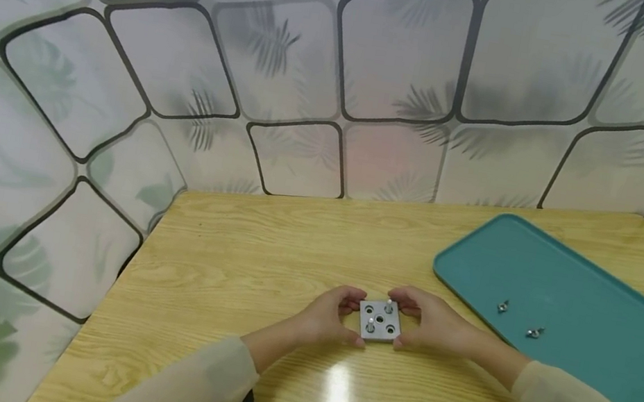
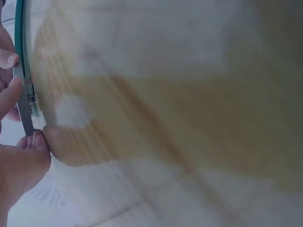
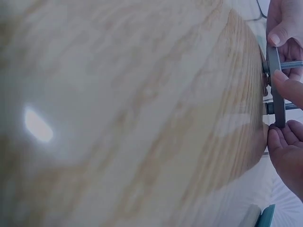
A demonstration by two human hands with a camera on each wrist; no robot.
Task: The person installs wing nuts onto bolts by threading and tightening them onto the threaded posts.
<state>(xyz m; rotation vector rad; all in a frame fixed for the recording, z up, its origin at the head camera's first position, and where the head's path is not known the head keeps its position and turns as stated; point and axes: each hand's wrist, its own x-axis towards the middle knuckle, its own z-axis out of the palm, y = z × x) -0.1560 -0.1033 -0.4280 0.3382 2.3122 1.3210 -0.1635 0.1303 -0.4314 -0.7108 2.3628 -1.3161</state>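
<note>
"What could go wrong here?"

"I'd worry most about the two bolts (image 1: 370, 325). I can't make out a nut on either shaft, so if the metal plate (image 1: 379, 329) tips, or is lifted high, they could slide out downward through their holes. Uneven finger pressure would be the likely cause."

"Anything else?"

"The grip is only on the plate's edges. If one side slackens, the plate could swing or drop onto the tabletop (image 1: 276, 250)."

"So where does it lie between the hands?"

"Right in the middle. The left hand (image 1: 321, 316) pinches its nine o'clock edge, and the right hand (image 1: 431, 321) pinches the three o'clock edge, thumbs on the near side. The bolts stand at one and seven o'clock on the plate, heads underneath. Whether those heads touch the wood, I can't tell."

"And the wing nuts (image 1: 533, 333)?"

"They look like wing nuts, at least: two, apart from each other on the teal tray (image 1: 597, 301), between two and three o'clock from the plate. Neither hand touches them."
</note>
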